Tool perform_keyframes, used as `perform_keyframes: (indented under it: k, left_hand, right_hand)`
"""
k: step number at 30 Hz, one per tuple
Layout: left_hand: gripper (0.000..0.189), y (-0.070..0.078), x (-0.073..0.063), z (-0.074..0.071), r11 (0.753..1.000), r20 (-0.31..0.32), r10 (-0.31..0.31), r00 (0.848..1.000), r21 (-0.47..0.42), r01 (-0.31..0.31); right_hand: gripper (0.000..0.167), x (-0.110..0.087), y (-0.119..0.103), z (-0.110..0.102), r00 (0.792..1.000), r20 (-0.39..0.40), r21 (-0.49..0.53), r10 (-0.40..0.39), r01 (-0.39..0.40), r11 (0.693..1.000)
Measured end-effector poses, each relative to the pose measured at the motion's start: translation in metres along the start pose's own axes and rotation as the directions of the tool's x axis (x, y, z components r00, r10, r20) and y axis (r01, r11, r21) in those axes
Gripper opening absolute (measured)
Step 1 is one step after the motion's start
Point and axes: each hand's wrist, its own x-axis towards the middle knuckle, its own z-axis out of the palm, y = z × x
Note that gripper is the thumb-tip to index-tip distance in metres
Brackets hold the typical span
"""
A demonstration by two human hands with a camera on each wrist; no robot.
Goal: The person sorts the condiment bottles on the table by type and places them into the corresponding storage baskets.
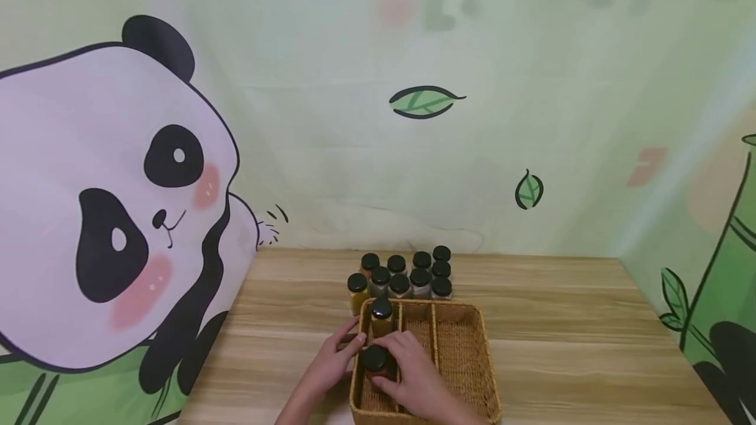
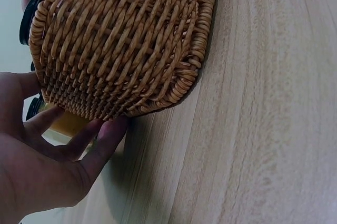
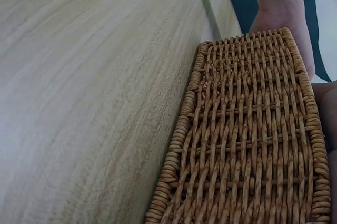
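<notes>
1. Head view: the right fingers (image 1: 397, 345) cover part of the red jar (image 1: 380, 373), so mostly its lid (image 1: 375, 357) shows; the lower edge cuts off the basket's near end (image 1: 487, 359).
2. Right wrist view: woven side fills much of it, hiding the jar and the grip. From the left wrist, the weave hides some left fingertips.
3. From where I stand, the right fingers and thumb are closed around the red jar, in the basket's left compartment; whether it touches the bottom, I can't tell.
4. Left fingers (image 1: 344, 332), loosely extended, rest against the basket's far-left corner.
5. One yellowish jar (image 1: 382, 325) stands just beyond the red one; ten more jars (image 1: 399, 286) cluster past the far rim.
6. Pale wood-grain surface (image 1: 590, 346); behind it, green cloth (image 1: 331, 149) printed with a panda (image 1: 53, 149).
</notes>
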Motion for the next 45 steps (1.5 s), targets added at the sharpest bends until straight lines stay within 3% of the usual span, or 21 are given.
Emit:
perform_keyframes:
  k: [20,24,26,30,32,33,38,45]
  left_hand:
    - [0.067,-0.002,0.005,0.000,1.000,0.005,-0.008,1.000,-0.007,0.008]
    - [0.068,-0.001,0.005,0.001,1.000,0.006,-0.016,1.000,-0.007,0.016]
    - [0.068,-0.001,0.004,0.001,1.000,0.005,-0.017,1.000,-0.004,0.017]
    - [0.068,-0.001,0.004,0.001,1.000,0.000,-0.025,1.000,0.002,0.025]
    - [0.068,-0.001,0.004,0.001,1.000,-0.002,-0.026,1.000,-0.001,0.026]
    - [0.068,-0.001,0.004,0.001,1.000,-0.005,-0.026,1.000,-0.001,0.026]
    - [0.069,-0.002,0.004,0.001,1.000,-0.016,-0.020,1.000,-0.002,0.020]
    - [0.069,-0.003,0.005,-0.001,1.000,-0.010,-0.029,1.000,0.012,0.029]
  right_hand:
    - [0.050,0.001,-0.003,-0.006,0.999,0.020,0.049,0.037,-0.038,0.998]
    - [0.058,0.001,-0.002,-0.010,0.996,0.046,0.137,0.070,-0.076,0.988]
    - [0.061,0.001,-0.002,-0.013,0.993,0.072,0.232,0.099,-0.113,0.966]
    - [0.055,0.003,-0.003,-0.028,0.975,0.147,0.443,0.169,-0.218,0.870]
    - [0.052,0.004,-0.004,-0.038,0.967,0.167,0.494,0.194,-0.252,0.832]
    - [0.051,0.004,-0.002,-0.044,0.967,0.161,0.498,0.197,-0.252,0.829]
    - [0.051,0.009,0.012,-0.074,0.972,0.051,0.427,0.230,-0.230,0.875]
    - [0.037,0.024,0.047,-0.103,0.952,-0.137,0.294,0.273,-0.224,0.929]
